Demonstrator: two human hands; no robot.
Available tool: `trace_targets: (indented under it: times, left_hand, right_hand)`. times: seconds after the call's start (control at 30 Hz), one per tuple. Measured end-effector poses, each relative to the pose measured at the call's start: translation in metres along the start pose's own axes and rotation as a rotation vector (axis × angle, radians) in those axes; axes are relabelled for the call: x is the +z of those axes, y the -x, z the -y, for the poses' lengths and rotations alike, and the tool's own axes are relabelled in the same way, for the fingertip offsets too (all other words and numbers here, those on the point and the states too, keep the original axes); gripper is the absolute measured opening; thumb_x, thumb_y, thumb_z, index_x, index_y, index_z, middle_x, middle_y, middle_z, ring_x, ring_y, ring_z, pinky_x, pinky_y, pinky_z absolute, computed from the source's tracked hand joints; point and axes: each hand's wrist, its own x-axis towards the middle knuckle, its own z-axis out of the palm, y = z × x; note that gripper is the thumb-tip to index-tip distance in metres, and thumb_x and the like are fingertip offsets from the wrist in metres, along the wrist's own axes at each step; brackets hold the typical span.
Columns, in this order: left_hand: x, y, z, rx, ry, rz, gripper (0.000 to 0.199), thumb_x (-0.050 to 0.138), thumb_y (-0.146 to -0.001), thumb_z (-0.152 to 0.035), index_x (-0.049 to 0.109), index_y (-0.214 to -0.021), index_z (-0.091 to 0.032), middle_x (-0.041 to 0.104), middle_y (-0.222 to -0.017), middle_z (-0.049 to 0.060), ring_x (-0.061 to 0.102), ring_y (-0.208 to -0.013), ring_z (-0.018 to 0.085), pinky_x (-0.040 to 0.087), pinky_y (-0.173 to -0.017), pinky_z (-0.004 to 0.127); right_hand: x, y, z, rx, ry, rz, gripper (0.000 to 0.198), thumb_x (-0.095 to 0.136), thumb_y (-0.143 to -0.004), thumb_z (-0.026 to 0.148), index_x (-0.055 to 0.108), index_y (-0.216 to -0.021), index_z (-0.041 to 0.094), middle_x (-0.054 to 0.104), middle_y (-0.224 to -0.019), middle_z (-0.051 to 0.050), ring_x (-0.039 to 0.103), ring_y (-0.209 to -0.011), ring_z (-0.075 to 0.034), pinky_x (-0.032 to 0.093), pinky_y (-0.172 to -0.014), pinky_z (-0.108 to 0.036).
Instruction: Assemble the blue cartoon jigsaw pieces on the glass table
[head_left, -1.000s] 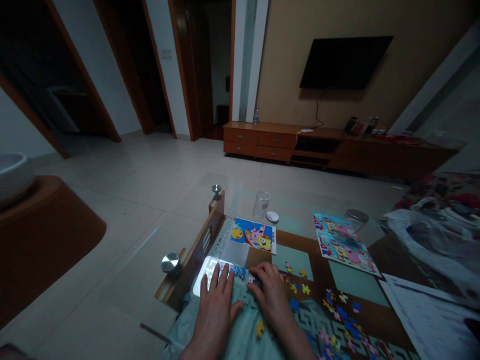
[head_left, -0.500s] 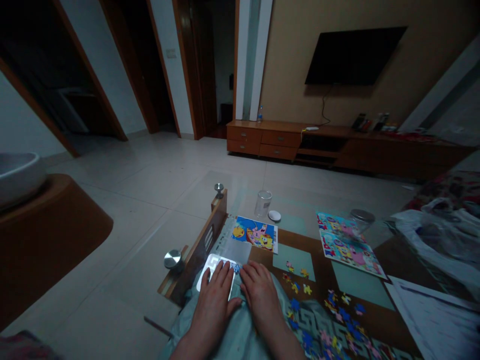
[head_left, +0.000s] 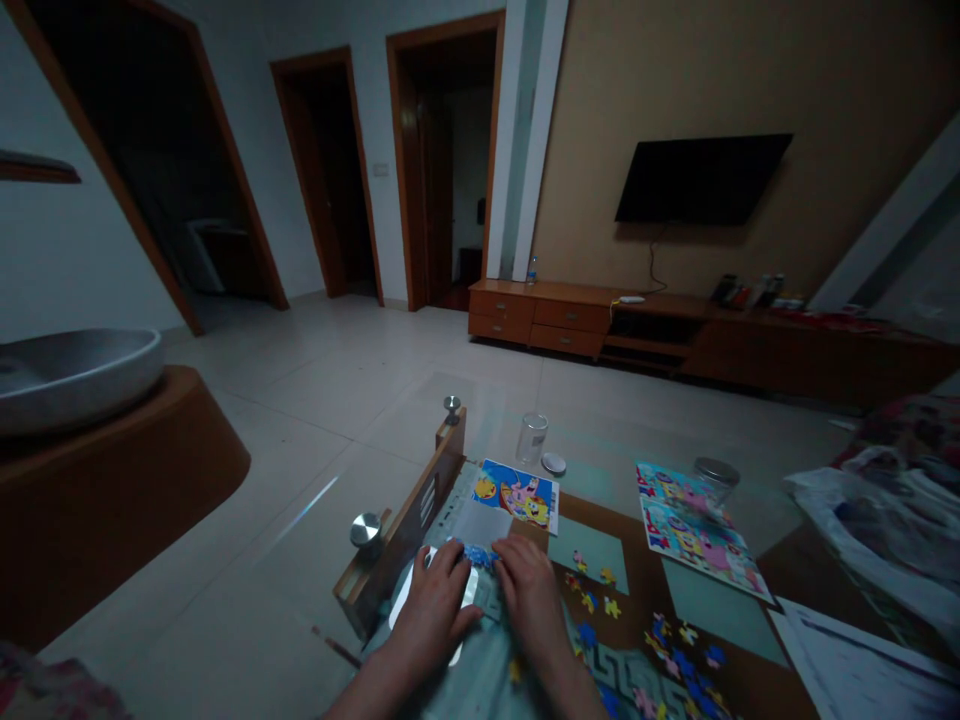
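A narrow strip of joined blue puzzle pieces lies between my two hands over a pale green patterned cloth. My left hand has bent fingertips at the strip's left end, its thumb held apart. At the right end, my right hand touches the strip with close-set, curled fingers. Under the left hand is a bright white rounded panel, partly covered. Loose puzzle pieces, blue, pink and yellow, are scattered to the right. A cartoon picture card lies just beyond the hands.
Behind the card stand a clear jar and a round lid. Farther right are cartoon sheets, another lidded jar, a plastic bag and white paper. A wooden board with metal knobs borders the left.
The camera view has tilted up. My left fingers, flatter before, are now more bent, and more of the blue strip shows between my hands.
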Motion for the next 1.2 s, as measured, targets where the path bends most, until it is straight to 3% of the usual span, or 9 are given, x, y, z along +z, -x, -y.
trace_targets:
  times: [0.23, 0.43, 0.57, 0.7, 1.0, 1.2]
  left_hand:
    - [-0.017, 0.032, -0.019, 0.041, 0.002, -0.188, 0.025, 0.054, -0.086, -0.017, 0.064, -0.109, -0.024, 0.054, -0.134, 0.007, 0.046, -0.126, 0.026, 0.035, -0.108, 0.047]
    - [-0.008, 0.050, -0.023, -0.040, -0.082, -0.151, 0.024, 0.053, -0.086, -0.017, 0.066, -0.106, -0.022, 0.058, -0.129, 0.010, 0.050, -0.121, 0.029, 0.039, -0.103, 0.050]
    - [-0.005, 0.052, -0.022, -0.084, -0.133, -0.136, 0.031, 0.051, -0.085, -0.018, 0.064, -0.114, -0.021, 0.057, -0.131, 0.011, 0.050, -0.122, 0.029, 0.038, -0.104, 0.051]
    - [-0.002, 0.043, -0.018, -0.147, -0.200, -0.123, 0.042, 0.049, -0.086, -0.020, 0.056, -0.128, -0.018, 0.053, -0.138, 0.013, 0.045, -0.130, 0.029, 0.033, -0.107, 0.052]
    - [0.008, 0.017, -0.002, -0.183, -0.284, -0.012, 0.049, 0.046, -0.087, -0.022, 0.050, -0.136, -0.018, 0.043, -0.148, 0.014, 0.039, -0.137, 0.027, 0.028, -0.110, 0.054]
    - [0.011, 0.010, -0.012, -0.174, -0.287, 0.047, 0.059, 0.054, -0.085, -0.024, 0.041, -0.142, -0.032, 0.031, -0.156, 0.005, 0.026, -0.143, 0.029, 0.023, -0.112, 0.056]
  right_hand:
    - [-0.026, 0.045, -0.011, 0.018, -0.111, -0.166, 0.026, 0.044, -0.093, 0.017, 0.069, -0.100, 0.021, 0.068, -0.101, -0.009, 0.059, -0.100, -0.026, 0.045, -0.092, -0.042]
    - [-0.025, 0.079, -0.018, 0.057, -0.142, -0.193, 0.026, 0.044, -0.091, 0.017, 0.069, -0.096, 0.023, 0.069, -0.099, -0.008, 0.059, -0.098, -0.026, 0.047, -0.089, -0.041]
    - [-0.020, 0.088, -0.022, 0.065, -0.118, -0.207, 0.029, 0.041, -0.091, 0.016, 0.069, -0.094, 0.023, 0.069, -0.097, -0.008, 0.060, -0.096, -0.026, 0.048, -0.087, -0.040]
    - [-0.011, 0.087, -0.028, 0.078, -0.042, -0.194, 0.033, 0.041, -0.090, 0.011, 0.071, -0.097, 0.020, 0.070, -0.102, -0.009, 0.062, -0.100, -0.024, 0.049, -0.089, -0.037]
    - [0.009, 0.056, -0.030, 0.054, 0.182, -0.057, 0.043, 0.053, -0.083, 0.002, 0.069, -0.117, 0.024, 0.063, -0.129, -0.008, 0.057, -0.121, -0.026, 0.044, -0.103, -0.039]
    - [0.013, 0.047, -0.028, 0.068, 0.144, 0.041, 0.038, 0.053, -0.087, 0.006, 0.071, -0.113, 0.026, 0.059, -0.135, -0.006, 0.048, -0.131, -0.027, 0.036, -0.109, -0.042]
